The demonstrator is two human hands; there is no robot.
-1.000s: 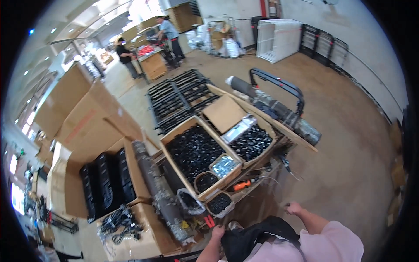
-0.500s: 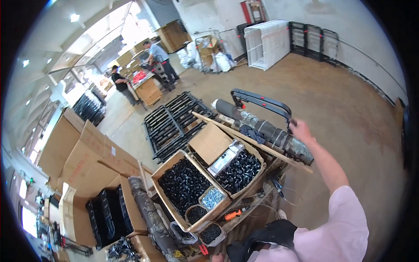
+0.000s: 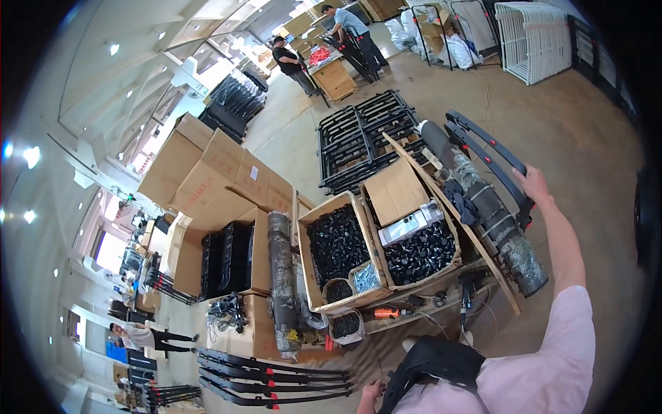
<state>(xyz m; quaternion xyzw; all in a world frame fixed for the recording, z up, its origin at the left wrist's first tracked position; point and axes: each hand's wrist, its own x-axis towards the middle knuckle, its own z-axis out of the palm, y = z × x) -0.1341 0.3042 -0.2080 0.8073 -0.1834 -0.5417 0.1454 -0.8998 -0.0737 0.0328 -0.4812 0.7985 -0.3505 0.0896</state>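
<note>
My right hand (image 3: 535,185) is closed round the near end of a black U-shaped tubular frame (image 3: 486,155) with red parts. The frame lies along the outer side of a long padded roll (image 3: 476,190) wrapped in plastic. Low in the picture, my left hand (image 3: 371,392) hangs beside my body with its fingers curled; whatever is in them, if anything, is hidden. Closest to it are the ends of several curved black bars (image 3: 269,378) with red pieces.
Ahead stand cartons of black plastic caps (image 3: 338,241), one with a tray of screws (image 3: 365,277). A wooden board (image 3: 452,221) borders them. An orange-handled tool (image 3: 391,312) and a power driver (image 3: 466,298) lie nearer. Black frames (image 3: 369,138) are stacked beyond; people work farther off.
My view has turned left, so the scene sits farther right. The black frame stays in my right hand. My left hand shows more fully, and the stacked black bars have come into view.
</note>
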